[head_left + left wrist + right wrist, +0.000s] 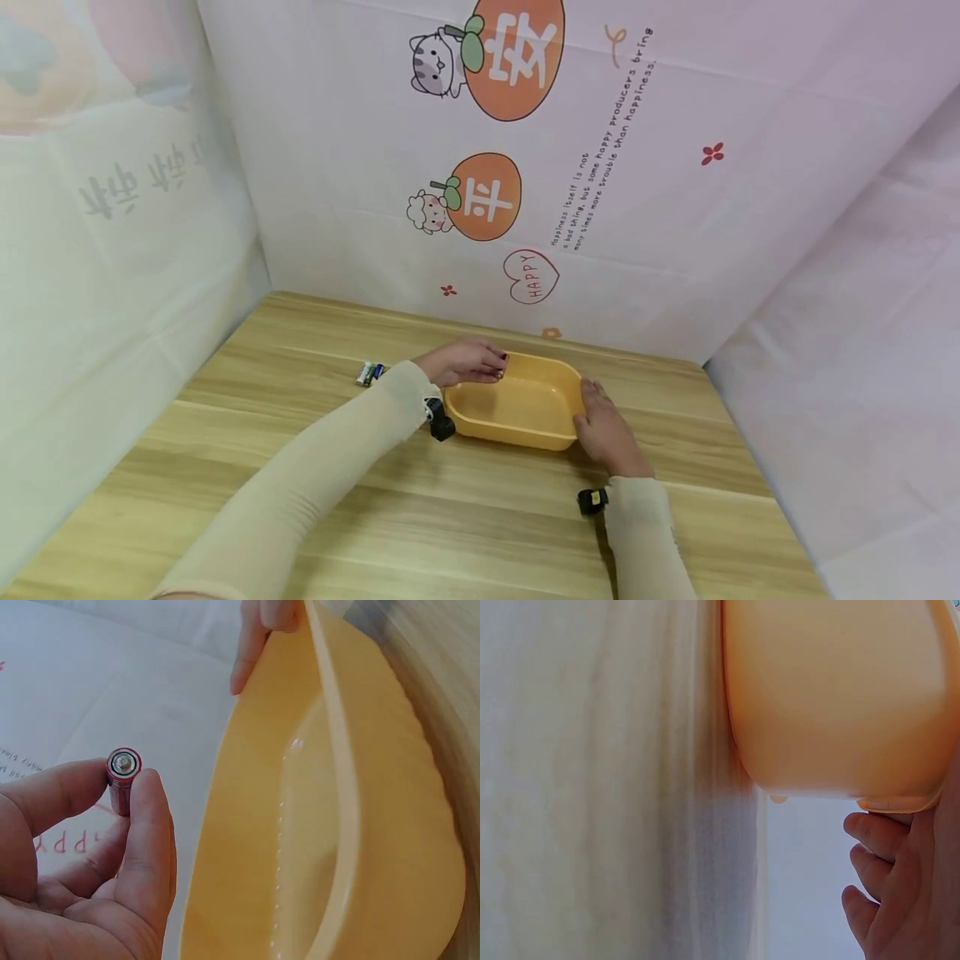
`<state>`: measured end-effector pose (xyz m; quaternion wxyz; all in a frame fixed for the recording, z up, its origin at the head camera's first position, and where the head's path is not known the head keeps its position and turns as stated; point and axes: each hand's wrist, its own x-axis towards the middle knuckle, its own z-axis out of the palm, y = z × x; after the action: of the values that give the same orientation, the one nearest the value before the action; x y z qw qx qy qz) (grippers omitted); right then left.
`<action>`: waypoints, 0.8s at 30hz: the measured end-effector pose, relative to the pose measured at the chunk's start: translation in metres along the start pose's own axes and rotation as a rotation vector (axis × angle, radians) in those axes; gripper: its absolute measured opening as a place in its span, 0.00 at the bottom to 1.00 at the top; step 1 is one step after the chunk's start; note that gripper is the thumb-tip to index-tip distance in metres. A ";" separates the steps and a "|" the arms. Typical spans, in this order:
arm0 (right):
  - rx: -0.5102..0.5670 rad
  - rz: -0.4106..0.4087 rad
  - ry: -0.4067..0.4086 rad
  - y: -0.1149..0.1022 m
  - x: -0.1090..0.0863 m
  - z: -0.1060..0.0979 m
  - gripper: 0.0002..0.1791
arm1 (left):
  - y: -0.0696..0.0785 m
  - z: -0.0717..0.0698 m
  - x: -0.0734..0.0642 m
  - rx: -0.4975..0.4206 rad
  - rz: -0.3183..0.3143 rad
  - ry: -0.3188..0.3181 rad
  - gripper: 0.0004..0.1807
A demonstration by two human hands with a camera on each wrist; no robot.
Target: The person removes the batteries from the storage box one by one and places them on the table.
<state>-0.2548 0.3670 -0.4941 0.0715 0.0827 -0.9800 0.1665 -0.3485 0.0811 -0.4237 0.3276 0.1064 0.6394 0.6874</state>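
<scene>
My left hand (468, 361) is over the left part of a yellow plastic basin (517, 435). In the left wrist view, thumb and finger pinch a small red cylindrical battery (124, 769), its metal button end facing the camera. At the basin's right end, my right hand (607, 429) grips the rim and end wall. The right wrist view has several of its fingers (877, 836) curled by the basin's outer side. The basin sits on the wooden table, and no object shows on the part of its floor in sight.
Several small batteries (365, 373) lie on the wooden table (450, 533) left of the basin, partly hidden by the left sleeve (330, 467). A printed white cloth (360, 208) hangs behind the table, with more cloth on both sides.
</scene>
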 end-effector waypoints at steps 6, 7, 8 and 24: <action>-0.004 0.007 -0.002 0.002 0.001 0.002 0.33 | 0.003 -0.015 -0.007 -0.040 -0.001 0.019 0.21; -0.005 0.007 -0.002 0.002 0.001 0.003 0.33 | 0.004 -0.018 -0.008 -0.044 0.001 0.023 0.21; -0.008 0.008 -0.002 0.002 0.000 0.003 0.33 | 0.005 -0.020 -0.010 -0.043 0.002 0.027 0.21; -0.004 0.021 -0.022 0.000 0.000 0.002 0.34 | -0.003 -0.059 -0.027 -0.002 0.017 0.109 0.19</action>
<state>-0.2548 0.3669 -0.4958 0.0590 0.0740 -0.9819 0.1642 -0.3600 0.0173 -0.4291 0.2868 0.0739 0.6548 0.6954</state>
